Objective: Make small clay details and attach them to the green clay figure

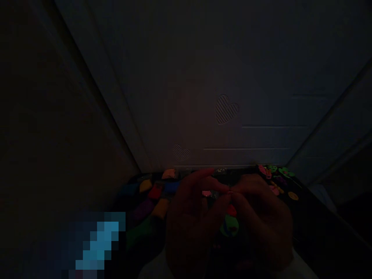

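Note:
My left hand [194,221] and my right hand [266,223] meet at their fingertips over the dark table. Thumb and index finger of each are pinched together around something tiny, possibly reddish, too small and dark to name. Just below the fingertips lies a rounded green piece [231,224] with dark blue and red parts. A red lump [231,210] sits at its top, partly covered by my right hand. Behind my left hand shows a small pink piece [206,193].
At the left lie several soft-looking coloured packs, among them an orange pack [161,208], a purple pack [143,209] and a green pack [140,233]. Flower-like green shapes [286,172] and a yellow disc [293,196] lie at the right. A pale panel with hearts [192,128] rises behind.

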Demonstrator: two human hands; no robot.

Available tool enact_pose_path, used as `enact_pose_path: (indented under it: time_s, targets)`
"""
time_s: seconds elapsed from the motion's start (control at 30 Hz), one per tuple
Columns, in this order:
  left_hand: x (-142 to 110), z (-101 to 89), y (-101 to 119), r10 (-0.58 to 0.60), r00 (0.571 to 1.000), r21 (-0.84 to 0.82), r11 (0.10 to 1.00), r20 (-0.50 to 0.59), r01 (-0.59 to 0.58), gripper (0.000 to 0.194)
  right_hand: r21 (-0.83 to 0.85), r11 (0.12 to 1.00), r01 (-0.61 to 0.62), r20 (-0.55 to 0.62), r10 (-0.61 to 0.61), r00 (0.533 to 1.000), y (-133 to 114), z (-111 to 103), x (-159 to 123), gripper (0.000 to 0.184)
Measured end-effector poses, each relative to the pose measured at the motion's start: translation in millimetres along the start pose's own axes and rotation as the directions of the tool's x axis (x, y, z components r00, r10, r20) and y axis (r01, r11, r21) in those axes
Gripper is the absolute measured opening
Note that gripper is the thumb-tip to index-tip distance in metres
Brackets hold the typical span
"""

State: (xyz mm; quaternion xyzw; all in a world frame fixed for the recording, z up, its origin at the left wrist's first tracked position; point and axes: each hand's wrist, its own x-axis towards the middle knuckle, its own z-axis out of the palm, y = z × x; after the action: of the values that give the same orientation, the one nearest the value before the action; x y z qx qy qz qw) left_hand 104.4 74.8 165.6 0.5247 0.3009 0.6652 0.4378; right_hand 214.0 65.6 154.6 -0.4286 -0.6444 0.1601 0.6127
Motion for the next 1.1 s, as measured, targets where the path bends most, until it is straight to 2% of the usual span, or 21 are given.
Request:
enact_pose_path:
  time_s: [0.2, 0.27, 0.3, 0.37, 0.43, 0.47, 0.53, 0.6, 0.67, 0.8, 1.0, 1.1]
  targets:
    - [3.3, -12.2, 4.1, 0.041, 0.999, -0.001, 0.999, -0.031, -0.042, 0.032, 0.018, 0.999, -0.05, 0.028, 0.049, 0.998, -3.3, -6.8, 3.4, 0.006]
    - [2.9, -19.9, 6.6, 0.032, 0.997, -0.005, 0.999, -0.066, -0.032, 0.028, -0.002, 0.995, -0.1, 0.098, 0.1, 0.99, -1.2, -12.7, -1.8, 0.006]
    - [2.3, -24.8, 6.8, 0.066, 0.995, 0.019, 0.998, -0.081, -0.064, 0.024, -0.031, 0.991, -0.128, 0.148, 0.132, 0.98, 1.7, -15.5, -7.0, 0.005]
    - [-0.1, -36.8, 3.6, 0.068, 0.997, 0.175, 0.983, -0.028, -0.062, 0.021, -0.13, 0.974, -0.184, 0.273, 0.213, 0.938, 11.8, -18.7, -24.4, 0.006]
    - [-3.9, -50.6, -6.1, -0.027, 0.994, 0.401, 0.916, 0.103, -0.017, 0.019, -0.259, 0.94, -0.223, 0.386, 0.313, 0.868, 25.9, -17.0, -50.5, 0.009]
    - [-6.3, -57.4, -13.6, -0.072, 0.985, 0.495, 0.869, 0.155, -0.014, 0.018, -0.314, 0.923, -0.222, 0.45, 0.351, 0.822, 33.6, -14.0, -65.7, 0.01]
    - [-12.0, -69.6, -33.5, -0.18, 0.951, 0.657, 0.753, 0.253, -0.032, 0.016, -0.413, 0.89, -0.192, 0.494, 0.397, 0.774, 48.2, -4.8, -96.0, 0.009]
    - [-18.4, -78.7, -57.7, -0.203, 0.943, 0.721, 0.691, 0.263, -0.052, 0.018, -0.507, 0.851, -0.139, 0.539, 0.439, 0.719, 59.4, 5.9, -120.3, 0.01]
    - [-24.8, -84.9, -81.5, -0.209, 0.937, 0.75, 0.657, 0.28, -0.077, 0.018, -0.59, 0.805, -0.067, 0.538, 0.453, 0.711, 66.3, 14.5, -134.7, 0.013]
    - [-35.0, -93.2, -111.1, -0.181, 0.928, 0.773, 0.616, 0.326, -0.151, 0.019, -0.684, 0.729, 0.025, 0.499, 0.443, 0.745, 72.5, 18.0, -141.4, 0.018]
    - [-38.8, -100.2, -115.9, -0.124, 0.916, 0.762, 0.603, 0.381, -0.235, 0.019, -0.724, 0.68, 0.118, 0.502, 0.402, 0.766, 72.3, 3.2, -149.3, 0.031]
    - [-39.0, -101.2, -118.1, -0.103, 0.917, 0.768, 0.587, 0.385, -0.256, 0.019, -0.711, 0.658, 0.248, 0.58, 0.348, 0.736, 65.5, -1.8, -153.1, 0.038]
